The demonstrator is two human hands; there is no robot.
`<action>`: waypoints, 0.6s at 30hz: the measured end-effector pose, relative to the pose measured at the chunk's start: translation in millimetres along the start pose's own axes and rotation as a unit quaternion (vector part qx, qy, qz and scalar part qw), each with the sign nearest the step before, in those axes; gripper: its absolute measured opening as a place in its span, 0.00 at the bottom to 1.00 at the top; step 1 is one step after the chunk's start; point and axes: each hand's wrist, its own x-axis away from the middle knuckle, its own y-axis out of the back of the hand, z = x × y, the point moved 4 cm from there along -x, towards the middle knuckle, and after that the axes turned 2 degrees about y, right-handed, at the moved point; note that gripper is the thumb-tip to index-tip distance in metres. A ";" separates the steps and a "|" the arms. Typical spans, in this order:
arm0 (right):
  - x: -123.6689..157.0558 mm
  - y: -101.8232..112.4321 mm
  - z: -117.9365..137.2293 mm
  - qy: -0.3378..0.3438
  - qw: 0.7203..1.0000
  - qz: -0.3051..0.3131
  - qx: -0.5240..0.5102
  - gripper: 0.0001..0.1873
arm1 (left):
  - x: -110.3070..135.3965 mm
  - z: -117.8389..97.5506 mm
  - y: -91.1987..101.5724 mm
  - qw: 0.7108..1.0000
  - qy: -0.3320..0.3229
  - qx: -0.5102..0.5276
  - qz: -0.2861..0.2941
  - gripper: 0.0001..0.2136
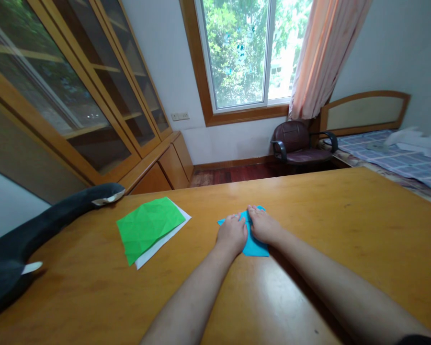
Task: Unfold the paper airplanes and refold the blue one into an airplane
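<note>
A folded sheet of blue paper (pixel 255 248) lies on the wooden table in front of me, its lower part and a few edges showing. My left hand (pixel 232 234) rests over its left side with the fingers curled down onto it. On the upper right part, my right hand (pixel 263 225) presses down with its fingers stretched out flat. The two hands are close together, and between them they cover much of the paper, so the shape of the fold is partly hidden.
To the left, a creased green sheet (pixel 151 225) lies over a white sheet (pixel 165 239). A dark, curved object with white patches (pixel 64 203) spans the table's left edge. Past the table are glass-fronted cabinets (pixel 104 86), an armchair (pixel 300 143) and a bed (pixel 398 148).
</note>
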 end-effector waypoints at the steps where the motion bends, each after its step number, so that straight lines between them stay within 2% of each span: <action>1: -1.2 1.2 -5.9 -0.015 1.000 0.001 0.004 0.32 | 0.4 0.0 0.4 1.000 0.002 -0.002 0.001 0.15; 6: -5.3 11.3 -28.9 -0.056 0.998 -0.010 -0.003 0.33 | 1.7 0.6 1.8 1.000 0.012 0.007 0.002 0.15; 10: -5.2 25.2 -38.9 -0.050 0.995 -0.082 -0.010 0.31 | 2.0 1.4 0.8 1.000 0.011 0.013 0.002 0.15; 13: -3.4 32.7 -33.8 0.024 0.991 -0.131 -0.033 0.20 | 2.5 2.5 0.0 1.000 0.013 0.015 -0.002 0.15; 16: -1.3 29.2 -19.7 0.135 0.982 -0.119 -0.055 0.13 | 3.2 3.3 0.4 1.000 0.015 0.015 -0.008 0.15; 18: -0.5 23.7 -13.1 0.176 0.977 -0.104 -0.063 0.13 | 3.6 3.4 1.4 1.000 0.016 0.018 -0.008 0.15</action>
